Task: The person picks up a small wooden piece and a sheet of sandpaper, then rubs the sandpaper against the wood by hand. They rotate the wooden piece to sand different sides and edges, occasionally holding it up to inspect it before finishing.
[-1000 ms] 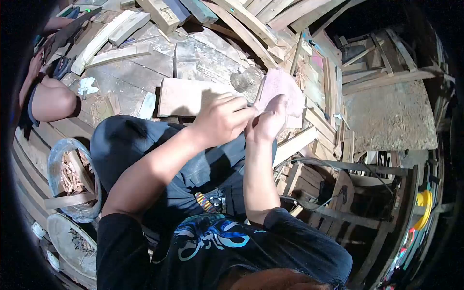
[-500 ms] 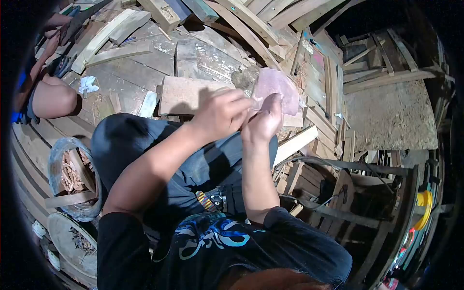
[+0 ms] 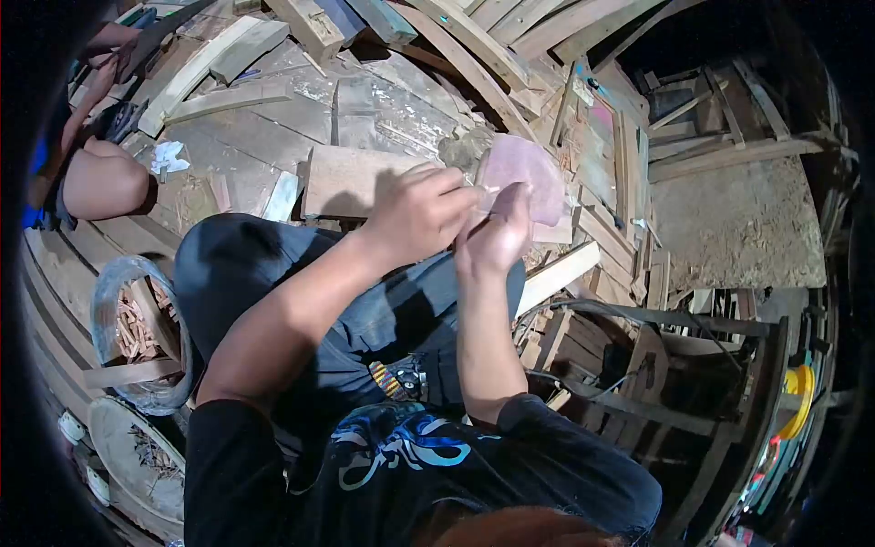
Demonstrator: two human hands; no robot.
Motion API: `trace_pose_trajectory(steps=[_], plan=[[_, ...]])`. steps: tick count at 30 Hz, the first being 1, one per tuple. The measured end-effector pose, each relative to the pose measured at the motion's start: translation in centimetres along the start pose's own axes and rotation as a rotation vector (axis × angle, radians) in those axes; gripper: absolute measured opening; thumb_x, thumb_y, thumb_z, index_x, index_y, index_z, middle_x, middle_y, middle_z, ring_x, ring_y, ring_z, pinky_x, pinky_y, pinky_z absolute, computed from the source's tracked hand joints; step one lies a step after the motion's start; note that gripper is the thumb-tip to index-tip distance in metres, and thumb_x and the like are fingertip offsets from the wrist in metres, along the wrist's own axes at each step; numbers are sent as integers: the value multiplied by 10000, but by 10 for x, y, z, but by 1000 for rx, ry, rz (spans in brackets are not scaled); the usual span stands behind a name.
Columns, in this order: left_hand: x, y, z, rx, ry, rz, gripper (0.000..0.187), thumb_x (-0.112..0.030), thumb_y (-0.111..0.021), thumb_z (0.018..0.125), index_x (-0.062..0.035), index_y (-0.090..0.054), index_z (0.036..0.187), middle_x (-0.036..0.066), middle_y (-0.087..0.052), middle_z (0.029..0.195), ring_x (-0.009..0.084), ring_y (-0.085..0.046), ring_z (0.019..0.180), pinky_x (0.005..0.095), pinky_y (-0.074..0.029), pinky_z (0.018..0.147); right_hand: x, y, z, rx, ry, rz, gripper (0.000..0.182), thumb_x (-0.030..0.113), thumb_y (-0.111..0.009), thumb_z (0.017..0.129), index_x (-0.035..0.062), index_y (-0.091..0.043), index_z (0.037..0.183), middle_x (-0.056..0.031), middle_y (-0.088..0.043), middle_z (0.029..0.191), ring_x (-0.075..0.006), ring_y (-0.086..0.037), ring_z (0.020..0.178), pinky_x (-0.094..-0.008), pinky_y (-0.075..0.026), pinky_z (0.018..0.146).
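Note:
My right hand (image 3: 495, 242) is closed on a pinkish, slightly curved sheet (image 3: 533, 178), its thumb lying across the near side. Close beside it, my left hand (image 3: 427, 210) has its fingers pinched together at the sheet's left edge. A small pale tip shows at those fingertips; I cannot tell what it is. Both hands are over my lap, above a flat wooden board (image 3: 346, 178) on the floor. A pale wooden offcut (image 3: 561, 276) lies to the right of my right wrist.
At the left sit a bucket of wood chips (image 3: 137, 333) and a round basin (image 3: 137, 456). Another person's knee (image 3: 108, 182) shows at upper left. Timber beams (image 3: 465, 50) are piled ahead. A slatted wooden frame (image 3: 656, 406) with a cable stands right, near a yellow reel (image 3: 799, 401).
The pinkish sheet has tipped slightly and sits a little lower. My left fingertips have shifted slightly right along its edge. The view has moved very little.

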State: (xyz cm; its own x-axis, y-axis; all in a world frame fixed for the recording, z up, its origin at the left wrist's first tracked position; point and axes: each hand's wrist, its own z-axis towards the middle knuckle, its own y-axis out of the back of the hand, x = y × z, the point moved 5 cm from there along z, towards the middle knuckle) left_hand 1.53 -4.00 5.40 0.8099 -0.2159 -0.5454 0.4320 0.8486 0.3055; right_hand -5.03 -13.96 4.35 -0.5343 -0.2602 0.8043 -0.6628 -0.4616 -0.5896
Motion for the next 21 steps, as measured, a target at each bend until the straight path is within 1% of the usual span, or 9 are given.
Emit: trace_pose_trajectory(steps=[2,5,6,8,11,14,15,19,21], plan=[[3,2,2,-45,17,-4,205,-38,-666,712,-37,-672,917,119,-564,755,319,-585,693,410,-481,663,-5,-1,-4,24,-9,-23,448,260,-306,1057,-34,-423,1374,-175,-519,1369,-289,-511,1261,-435,-386,1082],[-3,-2,-5,61,-18,-67,193,-38,-667,716,-34,-671,909,123,-568,762,319,-588,701,412,-483,663,1,7,6,-40,-31,-105,445,254,-303,1057,-33,-415,1380,-175,-509,1380,-290,-503,1272,-441,-389,1078],[-5,-5,-6,92,-26,-71,176,-41,-669,721,-32,-667,897,124,-573,768,323,-592,712,411,-484,663,-2,13,12,1,-40,-26,446,238,-277,1060,-34,-403,1390,-182,-494,1396,-291,-493,1284,-436,-387,1084],[-4,-5,-4,56,-7,-57,152,-36,-662,728,-29,-663,879,124,-567,760,329,-591,714,410,-483,665,-1,12,10,-21,-22,65,396,229,-361,1050,-59,-469,1300,-157,-552,1285,-258,-532,1198,-399,-417,1034],[1,1,3,-27,45,-13,110,-63,-656,756,-58,-646,866,104,-573,770,298,-612,720,390,-499,660,2,-6,-3,-32,6,14,469,256,-240,1059,-32,-409,1388,-191,-500,1386,-293,-493,1286,-425,-373,1101],[-4,-2,-3,39,10,-64,138,-25,-647,740,-30,-665,876,126,-564,746,317,-590,702,404,-482,651,2,3,8,-51,24,-46,469,274,-259,1064,-30,-422,1381,-185,-520,1367,-290,-506,1272,-433,-376,1096],[-4,-5,-5,56,1,-106,159,-24,-646,741,-33,-671,898,122,-569,750,314,-587,695,406,-479,642,2,11,10,-63,-26,-40,464,286,-290,1066,-26,-428,1382,-173,-531,1361,-287,-516,1260,-439,-387,1084],[-1,2,2,-10,54,5,164,-74,-660,753,-57,-676,916,97,-594,780,294,-621,722,395,-500,662,-4,7,-1,14,1,19,446,290,-331,1061,-18,-444,1364,-151,-536,1357,-280,-524,1245,-435,-391,1070],[0,-2,-1,29,74,-34,164,-76,-660,753,-59,-676,916,94,-595,781,292,-622,721,395,-502,665,-5,10,2,6,10,2,436,275,-324,1061,-18,-442,1362,-150,-529,1363,-273,-512,1255,-431,-384,1075]])
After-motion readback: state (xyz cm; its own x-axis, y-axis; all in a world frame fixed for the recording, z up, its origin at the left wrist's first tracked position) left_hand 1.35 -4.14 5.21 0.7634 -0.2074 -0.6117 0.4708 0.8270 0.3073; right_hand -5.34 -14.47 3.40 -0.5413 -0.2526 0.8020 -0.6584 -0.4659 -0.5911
